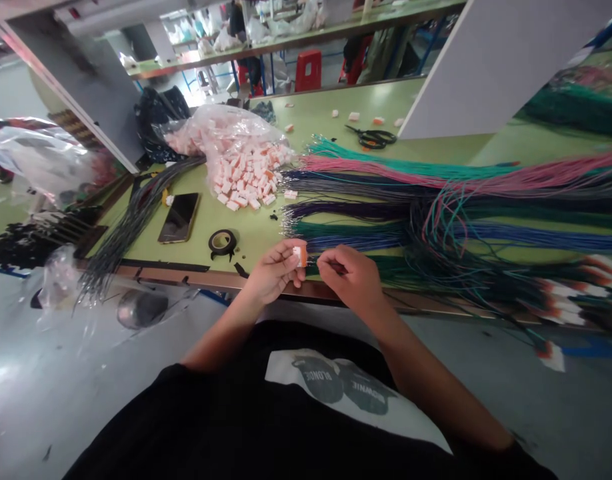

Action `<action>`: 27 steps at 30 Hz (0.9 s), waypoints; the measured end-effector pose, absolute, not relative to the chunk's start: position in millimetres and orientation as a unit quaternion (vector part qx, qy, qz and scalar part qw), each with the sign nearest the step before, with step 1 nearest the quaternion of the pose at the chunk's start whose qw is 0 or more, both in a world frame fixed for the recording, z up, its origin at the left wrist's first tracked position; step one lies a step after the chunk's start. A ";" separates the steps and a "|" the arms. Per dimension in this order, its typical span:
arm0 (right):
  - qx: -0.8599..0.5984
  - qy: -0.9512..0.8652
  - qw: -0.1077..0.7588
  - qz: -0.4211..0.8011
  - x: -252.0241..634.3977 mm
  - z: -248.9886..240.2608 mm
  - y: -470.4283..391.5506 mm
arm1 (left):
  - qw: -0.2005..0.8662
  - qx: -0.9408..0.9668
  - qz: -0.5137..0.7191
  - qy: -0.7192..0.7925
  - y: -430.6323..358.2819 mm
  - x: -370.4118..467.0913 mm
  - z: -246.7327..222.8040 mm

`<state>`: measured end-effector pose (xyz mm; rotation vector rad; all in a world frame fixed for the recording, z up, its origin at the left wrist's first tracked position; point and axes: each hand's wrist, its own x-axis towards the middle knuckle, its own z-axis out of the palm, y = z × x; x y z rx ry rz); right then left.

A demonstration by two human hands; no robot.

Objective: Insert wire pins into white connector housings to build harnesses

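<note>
A small white-and-orange connector (300,256) is held above the near edge of the bench (199,230), gripped between the thumb and fingers of the left hand (275,275), its orange side facing right. Just beside it, the right hand (353,275) has its thumb and forefinger pinched together on thin wires (312,262), whose tips point at the connector; whether any tip has entered it is too small to tell. Beyond the hands, on the right, bundles of dark green, blue, purple, grey, pink and turquoise wires (366,172) stretch across the bench, their bright ends toward the middle. More white-and-orange connectors (249,175) spill in a heap from a clear plastic bag (231,123), with a black bag (159,123) behind it on the left. Left of the hands lie a roll of black tape (222,243), a phone (179,217) and a bundle of grey wires (146,217) that hangs over the bench edge. Black-handled scissors (375,138) lie farther back, near a few loose connectors. At the right edge, finished-looking white-and-orange ends (566,300) cluster on dark wires, and a red stool (309,71) stands beyond the bench.
</note>
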<state>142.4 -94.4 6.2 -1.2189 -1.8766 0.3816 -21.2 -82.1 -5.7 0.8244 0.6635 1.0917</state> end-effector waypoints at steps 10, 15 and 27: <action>-0.479 -0.767 0.413 0.110 143.2 2.6 -94.8 | 0.710 0.389 0.490 0.324 -85.2 -17.4 -6.3; -0.458 -0.777 0.416 0.116 142.9 0.7 -93.8 | 0.713 0.374 0.492 0.332 -84.9 -17.0 -5.3; -0.431 -0.800 0.405 0.101 141.8 -6.3 -91.4 | 0.747 0.364 0.442 0.338 -80.2 -19.1 -0.2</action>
